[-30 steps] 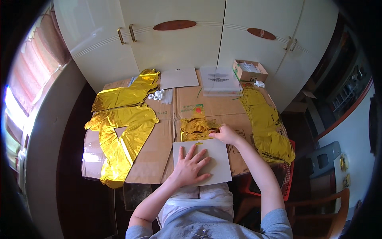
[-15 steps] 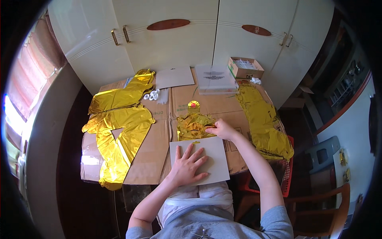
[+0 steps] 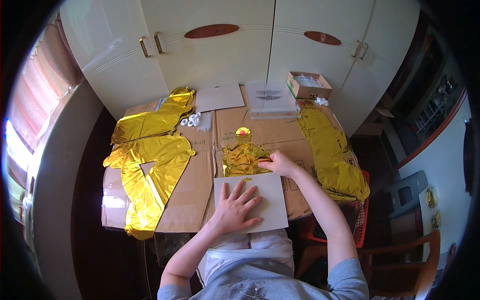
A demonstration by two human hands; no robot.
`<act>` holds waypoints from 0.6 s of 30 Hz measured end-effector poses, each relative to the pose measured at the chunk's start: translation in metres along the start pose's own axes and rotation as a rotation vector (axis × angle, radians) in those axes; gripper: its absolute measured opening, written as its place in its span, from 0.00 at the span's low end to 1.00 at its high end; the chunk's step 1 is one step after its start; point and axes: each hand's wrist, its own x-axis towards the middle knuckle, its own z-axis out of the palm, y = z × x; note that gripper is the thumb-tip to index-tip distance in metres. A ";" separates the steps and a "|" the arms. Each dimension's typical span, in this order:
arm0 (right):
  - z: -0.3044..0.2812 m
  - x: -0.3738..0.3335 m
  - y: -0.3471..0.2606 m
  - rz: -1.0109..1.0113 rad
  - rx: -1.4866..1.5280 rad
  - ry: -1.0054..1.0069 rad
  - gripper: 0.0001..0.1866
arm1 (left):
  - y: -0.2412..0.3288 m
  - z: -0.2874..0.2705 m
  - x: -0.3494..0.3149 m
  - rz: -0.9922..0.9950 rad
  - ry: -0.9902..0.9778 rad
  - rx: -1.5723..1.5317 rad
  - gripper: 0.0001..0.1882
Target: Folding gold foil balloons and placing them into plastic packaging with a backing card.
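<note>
A grey-white card [image 3: 272,205] with a small hang hole lies at the table's near edge. My left hand [image 3: 237,207] rests flat on it, fingers spread. Just beyond the card, a crumpled gold foil balloon [image 3: 240,159] lies partly hidden, since the card covers its near end. Its far tip is a rounded tab with a red spot [image 3: 243,133]. My right hand [image 3: 279,164] is closed at the balloon's right side, its fingertips on the foil; the exact grip is hard to see.
Cardboard [image 3: 200,175] covers the table. Gold foil balloons lie left [image 3: 165,175] and right [image 3: 332,155]. Farther back are white ribbon rolls [image 3: 191,120], another card [image 3: 220,97], a stack of clear bags [image 3: 272,100] and a small box [image 3: 309,86]. A red basket [image 3: 361,225] stands below right.
Almost nothing differs. Both hands hold their places; the card and the foil have shifted only very slightly.
</note>
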 end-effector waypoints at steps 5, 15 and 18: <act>0.003 -0.006 -0.004 -0.112 0.121 -0.001 0.09 | 0.000 0.001 0.001 0.008 -0.001 0.002 0.36; 0.015 -0.056 -0.015 -0.557 -0.323 0.077 0.15 | 0.002 -0.009 0.002 -0.052 -0.155 -0.048 0.35; 0.022 -0.069 -0.011 -0.622 -0.407 0.100 0.18 | 0.000 -0.007 0.004 -0.060 -0.240 -0.063 0.32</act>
